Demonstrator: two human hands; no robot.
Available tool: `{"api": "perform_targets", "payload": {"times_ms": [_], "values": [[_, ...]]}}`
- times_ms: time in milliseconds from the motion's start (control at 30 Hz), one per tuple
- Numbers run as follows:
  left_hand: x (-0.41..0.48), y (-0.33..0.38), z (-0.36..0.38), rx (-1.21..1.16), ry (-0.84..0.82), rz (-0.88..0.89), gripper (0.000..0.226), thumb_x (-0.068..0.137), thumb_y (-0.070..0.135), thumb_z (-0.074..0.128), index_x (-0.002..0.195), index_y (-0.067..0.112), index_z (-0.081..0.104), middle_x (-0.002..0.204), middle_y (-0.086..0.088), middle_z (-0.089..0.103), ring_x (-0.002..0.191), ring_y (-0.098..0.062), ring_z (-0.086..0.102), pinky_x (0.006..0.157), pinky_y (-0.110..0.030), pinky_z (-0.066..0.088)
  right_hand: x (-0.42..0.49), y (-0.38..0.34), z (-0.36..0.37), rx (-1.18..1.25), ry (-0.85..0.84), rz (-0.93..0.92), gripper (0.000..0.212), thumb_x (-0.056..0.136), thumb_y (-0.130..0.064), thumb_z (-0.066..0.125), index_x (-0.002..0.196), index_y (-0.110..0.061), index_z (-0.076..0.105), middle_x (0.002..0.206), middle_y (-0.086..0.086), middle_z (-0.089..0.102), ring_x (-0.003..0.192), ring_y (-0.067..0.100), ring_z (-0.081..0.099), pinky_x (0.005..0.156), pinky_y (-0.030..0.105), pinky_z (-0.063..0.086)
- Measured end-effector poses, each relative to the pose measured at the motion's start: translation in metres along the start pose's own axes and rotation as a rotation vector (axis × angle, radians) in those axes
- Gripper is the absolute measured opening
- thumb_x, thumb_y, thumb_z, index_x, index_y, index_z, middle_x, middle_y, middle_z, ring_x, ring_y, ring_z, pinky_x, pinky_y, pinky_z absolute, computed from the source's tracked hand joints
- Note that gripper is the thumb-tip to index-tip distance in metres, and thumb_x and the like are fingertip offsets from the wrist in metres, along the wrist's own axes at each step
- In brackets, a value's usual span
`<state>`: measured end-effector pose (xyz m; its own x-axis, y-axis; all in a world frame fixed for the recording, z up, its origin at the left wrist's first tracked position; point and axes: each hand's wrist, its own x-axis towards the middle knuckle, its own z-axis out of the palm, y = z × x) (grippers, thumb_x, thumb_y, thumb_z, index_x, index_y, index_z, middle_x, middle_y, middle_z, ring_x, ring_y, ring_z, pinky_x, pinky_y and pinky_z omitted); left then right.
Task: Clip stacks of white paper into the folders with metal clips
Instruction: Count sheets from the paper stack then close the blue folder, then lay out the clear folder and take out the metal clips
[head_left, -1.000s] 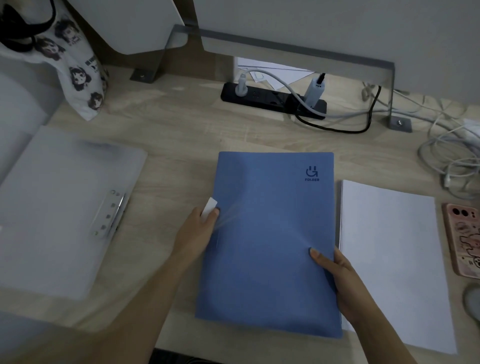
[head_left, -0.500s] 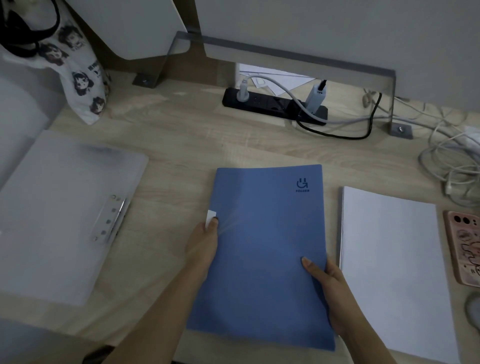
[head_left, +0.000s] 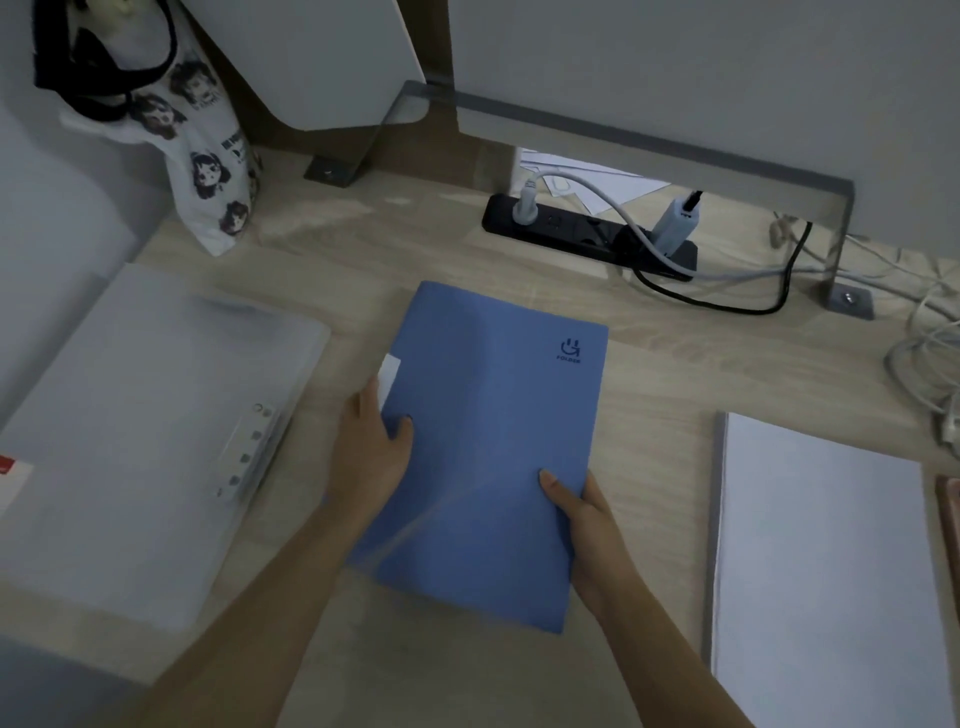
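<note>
Closed blue folder (head_left: 483, 441) mid-front on the desk (head_left: 649, 374): our left hand (head_left: 371, 449) grips its left edge, our right hand (head_left: 587, 525) its right edge. We judge opening comes next; the paper stack (head_left: 826, 571) lies toward the right edge.

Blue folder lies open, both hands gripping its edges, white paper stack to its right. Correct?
No: the head view shows the blue folder closed, logo cover up. The left hand and right hand do grip its edges, and the white paper stack lies to its right.
</note>
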<state>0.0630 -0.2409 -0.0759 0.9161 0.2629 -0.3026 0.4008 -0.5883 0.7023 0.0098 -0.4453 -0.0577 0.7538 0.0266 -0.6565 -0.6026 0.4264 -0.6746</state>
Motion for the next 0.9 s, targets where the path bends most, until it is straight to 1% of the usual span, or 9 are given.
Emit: {"api": "perform_targets", "payload": {"times_ms": [133,233,333,400,467,533,633,767,900], "values": [[-0.001,-0.019,-0.009,0.278,-0.137,0.074,0.067,0.095,0.039,0.041,0.149,0.015,0.008,0.159,-0.002,0.004,0.146,-0.021,0.005,0.117,-0.037,0.016,0.023,0.007,0.025,-0.078,-0.025,0.008,0.029,0.089,-0.011,0.056,0.117,-0.016,0.058,0.115,0.005,0.068,0.100,0.022,0.067,0.077,0.032,0.058],[0.001,-0.046,-0.010,0.532,-0.215,0.106,0.088,0.076,0.069,0.008,0.147,0.021,-0.008,0.152,0.009,-0.019,0.146,-0.020,-0.013,0.118,-0.038,-0.003,0.033,0.019,0.033,-0.308,-0.010,0.014,0.022,0.091,-0.009,0.054,0.109,-0.020,0.058,0.117,0.005,0.065,0.103,0.020,0.064,0.087,0.036,0.053],[-0.006,-0.066,-0.010,0.671,-0.099,0.204,0.088,0.082,0.070,0.005,0.147,0.011,0.009,0.156,-0.005,0.009,0.144,-0.032,0.013,0.116,-0.046,0.013,0.038,0.022,0.034,-0.631,-0.024,-0.020,0.023,0.092,-0.015,0.052,0.115,-0.020,0.055,0.117,0.004,0.064,0.108,0.021,0.061,0.092,0.037,0.050],[-0.010,-0.078,-0.013,0.662,-0.074,0.211,0.081,0.090,0.065,0.009,0.145,0.006,0.020,0.151,-0.012,0.028,0.141,-0.033,0.021,0.117,-0.040,0.011,0.041,0.020,0.037,-0.856,0.001,-0.009,0.026,0.092,-0.023,0.053,0.112,-0.008,0.058,0.109,0.008,0.067,0.101,0.025,0.064,0.082,0.035,0.052],[-0.012,-0.084,-0.020,0.659,-0.096,0.198,0.079,0.092,0.062,0.011,0.144,0.005,0.023,0.149,-0.013,0.033,0.138,-0.030,0.017,0.114,-0.034,0.002,0.041,0.017,0.040,-1.116,-0.001,0.053,0.039,0.091,-0.036,0.051,0.094,0.002,0.062,0.090,0.017,0.072,0.079,0.028,0.069,0.072,0.038,0.055],[-0.011,-0.089,-0.027,0.673,-0.094,0.247,0.075,0.093,0.059,0.012,0.142,0.004,0.029,0.146,-0.014,0.039,0.135,-0.028,0.020,0.111,-0.034,0.011,0.037,0.011,0.042,-1.392,-0.006,0.128,0.051,0.091,-0.047,0.044,0.077,-0.002,0.062,0.072,0.014,0.071,0.063,0.027,0.068,0.070,0.036,0.056],[-0.009,-0.090,-0.042,0.544,-0.082,0.302,0.069,0.094,0.052,0.016,0.137,0.005,0.042,0.144,-0.011,0.045,0.133,-0.025,0.037,0.106,-0.031,0.026,0.030,0.000,0.047,-1.647,0.093,0.086,0.042,0.093,-0.041,0.038,0.067,-0.012,0.052,0.072,0.008,0.067,0.065,0.024,0.064,0.067,0.029,0.050],[-0.006,-0.092,-0.080,0.383,0.201,0.345,0.052,0.085,0.033,0.036,0.124,0.005,0.056,0.131,-0.013,0.057,0.118,-0.025,0.051,0.095,-0.034,0.038,0.030,0.008,0.084,-1.405,-0.004,-0.127,0.025,0.091,-0.019,0.042,0.072,-0.007,0.052,0.079,0.017,0.067,0.074,0.032,0.063,0.063,0.034,0.044],[0.009,-0.119,-0.134,0.410,0.370,0.121,0.057,0.083,0.035,0.040,0.130,0.003,0.048,0.140,-0.022,0.043,0.131,-0.036,0.038,0.104,-0.049,0.035,0.034,0.036,0.148,-0.864,-0.216,-0.014,0.019,0.092,-0.015,0.049,0.080,-0.026,0.058,0.085,0.000,0.063,0.082,0.018,0.062,0.081,0.034,0.050]]}}
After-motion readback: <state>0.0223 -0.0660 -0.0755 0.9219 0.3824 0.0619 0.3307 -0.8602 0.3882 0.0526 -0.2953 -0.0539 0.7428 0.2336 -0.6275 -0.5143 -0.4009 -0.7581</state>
